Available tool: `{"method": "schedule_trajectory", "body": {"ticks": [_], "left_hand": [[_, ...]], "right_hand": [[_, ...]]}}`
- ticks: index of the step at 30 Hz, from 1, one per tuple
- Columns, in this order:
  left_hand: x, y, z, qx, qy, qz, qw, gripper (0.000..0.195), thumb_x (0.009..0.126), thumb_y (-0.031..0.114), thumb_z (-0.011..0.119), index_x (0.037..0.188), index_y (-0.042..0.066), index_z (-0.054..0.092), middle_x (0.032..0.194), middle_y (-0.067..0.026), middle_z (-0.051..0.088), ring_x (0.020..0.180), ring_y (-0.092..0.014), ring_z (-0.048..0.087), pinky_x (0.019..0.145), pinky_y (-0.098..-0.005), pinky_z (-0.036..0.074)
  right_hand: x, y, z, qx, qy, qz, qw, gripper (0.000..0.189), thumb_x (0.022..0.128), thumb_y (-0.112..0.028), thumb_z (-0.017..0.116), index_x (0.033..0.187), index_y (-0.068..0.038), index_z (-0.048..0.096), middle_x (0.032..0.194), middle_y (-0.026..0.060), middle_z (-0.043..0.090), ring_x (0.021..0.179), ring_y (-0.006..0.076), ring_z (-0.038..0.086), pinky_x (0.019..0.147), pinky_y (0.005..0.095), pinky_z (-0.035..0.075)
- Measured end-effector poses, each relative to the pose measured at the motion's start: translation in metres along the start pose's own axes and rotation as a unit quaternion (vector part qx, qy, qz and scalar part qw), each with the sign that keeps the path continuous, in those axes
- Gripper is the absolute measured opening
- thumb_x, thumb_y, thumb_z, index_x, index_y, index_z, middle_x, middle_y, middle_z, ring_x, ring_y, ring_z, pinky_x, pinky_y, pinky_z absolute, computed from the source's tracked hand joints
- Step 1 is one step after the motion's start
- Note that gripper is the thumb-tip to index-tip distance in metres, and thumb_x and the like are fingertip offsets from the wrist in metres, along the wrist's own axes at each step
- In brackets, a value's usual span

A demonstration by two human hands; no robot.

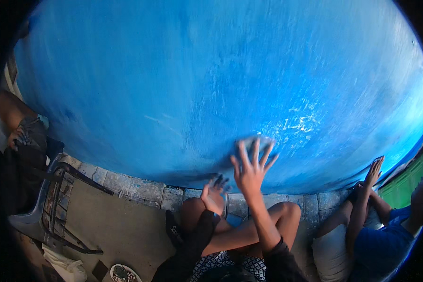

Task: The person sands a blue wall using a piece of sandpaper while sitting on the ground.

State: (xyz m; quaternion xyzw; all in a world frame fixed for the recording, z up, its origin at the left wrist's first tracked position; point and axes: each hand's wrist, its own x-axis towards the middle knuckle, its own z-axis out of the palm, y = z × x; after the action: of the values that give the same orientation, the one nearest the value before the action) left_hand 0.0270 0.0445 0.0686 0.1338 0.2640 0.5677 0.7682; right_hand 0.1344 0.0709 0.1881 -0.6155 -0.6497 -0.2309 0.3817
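A large, curved blue painted surface (pixel 197 88) fills the upper view, with a glossy, rough-looking patch right of centre. My right hand (pixel 252 169) lies on it with spread fingers, pressing a greyish flat pad (pixel 259 139) against it; blur hides what the pad is made of. Lower and to the left, my left hand (pixel 215 197) is raised near the foot of the blue surface, palm showing, with dark-stained fingers and nothing seen in it. Both forearms reach over my bent, crossed legs.
At the right, a person in a blue shirt (pixel 380 239) holds a hand near the blue surface. Another person's arm and hand (pixel 19 137) show at the left, beside a dark chair (pixel 51 211). Paving blocks (pixel 144 192) edge the floor; a round dish (pixel 123 273) holds small things.
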Motion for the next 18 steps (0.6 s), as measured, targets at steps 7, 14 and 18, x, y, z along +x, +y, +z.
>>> {"method": "schedule_trajectory", "body": {"ticks": [7, 14, 18], "left_hand": [[0.016, 0.024, -0.03, 0.466, 0.114, 0.455, 0.75, 0.058, 0.091, 0.027, 0.059, 0.14, 0.004, 0.038, 0.151, -0.0215, 0.021, 0.132, -0.039, 0.033, 0.105, -0.0496, 0.031], [0.051, 0.009, -0.09, 0.739, 0.067, 0.462, 0.485, 0.07, 0.093, 0.043, 0.057, 0.148, 0.009, 0.03, 0.155, -0.0308, 0.001, 0.139, -0.052, 0.012, 0.107, -0.0663, 0.015], [0.063, 0.004, -0.101, 0.777, 0.052, 0.454, 0.432, 0.091, 0.087, 0.062, 0.055, 0.148, 0.003, 0.022, 0.149, -0.0406, -0.001, 0.137, -0.06, 0.0, 0.101, -0.0747, 0.007]], "right_hand": [[-0.071, 0.016, 0.021, -0.011, -0.134, 0.041, 0.99, 0.047, 0.093, -0.045, 0.055, 0.136, -0.027, 0.053, 0.151, 0.017, 0.034, 0.141, 0.0518, 0.011, 0.106, 0.0727, -0.002], [0.088, -0.021, -0.02, -0.036, 0.05, -0.003, 0.998, 0.053, 0.093, -0.042, 0.055, 0.142, -0.021, 0.047, 0.157, 0.0202, 0.019, 0.142, 0.0525, 0.002, 0.107, 0.0688, -0.005], [0.015, -0.025, 0.018, -0.015, -0.009, 0.043, 0.999, 0.05, 0.087, -0.041, 0.065, 0.134, -0.027, 0.056, 0.154, 0.0208, 0.027, 0.14, 0.0562, 0.009, 0.108, 0.0702, 0.001]]}}
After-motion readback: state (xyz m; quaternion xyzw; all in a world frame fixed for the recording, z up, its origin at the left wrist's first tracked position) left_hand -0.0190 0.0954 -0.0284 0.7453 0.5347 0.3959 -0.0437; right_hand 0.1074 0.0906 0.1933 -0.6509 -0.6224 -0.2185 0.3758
